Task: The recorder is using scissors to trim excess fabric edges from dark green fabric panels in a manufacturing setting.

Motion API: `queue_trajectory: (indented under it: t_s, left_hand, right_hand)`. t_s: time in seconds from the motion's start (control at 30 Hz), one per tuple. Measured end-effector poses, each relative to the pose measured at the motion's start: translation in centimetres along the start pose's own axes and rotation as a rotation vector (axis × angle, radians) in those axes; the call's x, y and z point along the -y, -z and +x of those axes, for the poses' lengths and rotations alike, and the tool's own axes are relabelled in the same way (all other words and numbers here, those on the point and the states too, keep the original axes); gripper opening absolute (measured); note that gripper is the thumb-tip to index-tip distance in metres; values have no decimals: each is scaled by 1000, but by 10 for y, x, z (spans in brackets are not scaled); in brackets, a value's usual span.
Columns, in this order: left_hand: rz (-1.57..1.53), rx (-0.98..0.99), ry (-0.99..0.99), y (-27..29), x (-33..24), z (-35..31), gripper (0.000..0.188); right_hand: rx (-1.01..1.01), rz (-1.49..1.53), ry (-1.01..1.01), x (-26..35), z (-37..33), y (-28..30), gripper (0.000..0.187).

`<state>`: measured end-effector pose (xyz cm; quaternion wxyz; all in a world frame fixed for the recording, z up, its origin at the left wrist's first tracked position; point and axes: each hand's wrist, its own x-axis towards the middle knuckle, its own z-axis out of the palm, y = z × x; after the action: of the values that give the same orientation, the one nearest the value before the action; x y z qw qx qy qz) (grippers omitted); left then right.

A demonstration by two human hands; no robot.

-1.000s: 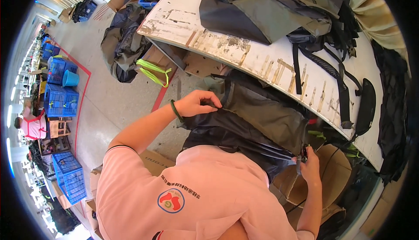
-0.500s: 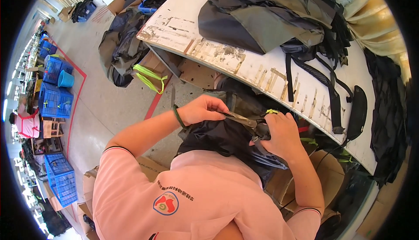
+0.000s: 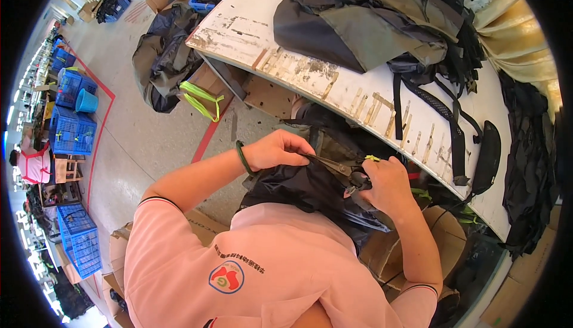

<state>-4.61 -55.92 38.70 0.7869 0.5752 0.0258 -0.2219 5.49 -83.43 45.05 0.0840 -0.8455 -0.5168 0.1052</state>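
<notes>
Left hand pinched nearly closed, its hold unclear, right hand curled around scissors, tips beside the left hand, dark cloth beneath.

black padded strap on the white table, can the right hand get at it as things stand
Probably not to grasp it, since the right hand is holding the scissors; otherwise the way across the edge of the white table to the black padded strap looks free.
</notes>
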Motion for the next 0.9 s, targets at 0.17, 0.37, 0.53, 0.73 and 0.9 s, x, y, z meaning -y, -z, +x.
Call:
queue_trajectory:
  t_s: [0.17,0.37,0.53,0.73,0.9]
  left_hand:
    - [70,7,-17,8,-2,-9,19]
    - [703,-731,-317,104,-119,-81,20]
    - [910,-1629,-1026,244,-258,-177,20]
    - [1523,-1683,-757,313,-289,-164,42]
    - [1319,-896,-329,255,-201,-4,32]
  right_hand:
    - [-74,20,-35,6,1,11,44]
    - [-255,67,-242,-22,-24,9,51]
    - [-392,198,-388,-30,-27,18,49]
    - [-353,245,-443,-38,-23,0,44]
    - [-357,297,-474,-50,-34,-14,37]
